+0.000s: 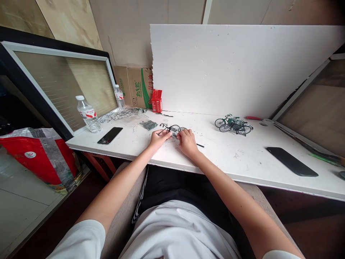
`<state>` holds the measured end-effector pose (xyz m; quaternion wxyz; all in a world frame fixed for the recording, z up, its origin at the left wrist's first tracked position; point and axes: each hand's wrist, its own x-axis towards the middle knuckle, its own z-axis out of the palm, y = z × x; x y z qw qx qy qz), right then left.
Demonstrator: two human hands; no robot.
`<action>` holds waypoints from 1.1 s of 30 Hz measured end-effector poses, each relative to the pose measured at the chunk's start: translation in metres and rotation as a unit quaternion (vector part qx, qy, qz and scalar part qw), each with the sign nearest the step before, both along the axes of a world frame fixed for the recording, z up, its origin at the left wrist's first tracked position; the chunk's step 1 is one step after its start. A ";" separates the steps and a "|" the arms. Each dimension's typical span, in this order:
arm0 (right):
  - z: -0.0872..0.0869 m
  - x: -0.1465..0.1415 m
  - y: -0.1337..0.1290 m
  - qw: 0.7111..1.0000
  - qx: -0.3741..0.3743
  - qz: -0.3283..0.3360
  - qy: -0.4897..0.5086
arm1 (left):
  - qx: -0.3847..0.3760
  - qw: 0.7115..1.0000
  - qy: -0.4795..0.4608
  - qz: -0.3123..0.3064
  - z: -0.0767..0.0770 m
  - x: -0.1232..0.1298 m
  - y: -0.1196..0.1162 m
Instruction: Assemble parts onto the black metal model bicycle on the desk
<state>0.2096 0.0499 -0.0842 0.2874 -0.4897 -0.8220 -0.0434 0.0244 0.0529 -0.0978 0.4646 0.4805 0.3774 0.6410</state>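
On the white table (229,158), both hands' fingers (164,135) hiding a half-built model bicycle (172,129)

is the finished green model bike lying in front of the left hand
No: the green model bike stands far off to the right of the right hand, while the left hand touches the small unfinished bike model.
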 end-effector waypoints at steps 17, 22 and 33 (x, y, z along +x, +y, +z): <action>-0.002 0.001 0.001 1.000 -0.014 0.016 -0.001 | 0.000 1.000 0.010 0.004 -0.001 -0.001 0.002; -0.001 0.000 0.000 1.000 -0.025 0.009 -0.006 | -0.001 1.000 0.004 0.002 0.000 -0.001 0.001; -0.003 0.001 0.002 0.999 -0.036 0.001 -0.009 | 0.008 1.000 0.022 -0.005 0.001 0.000 0.000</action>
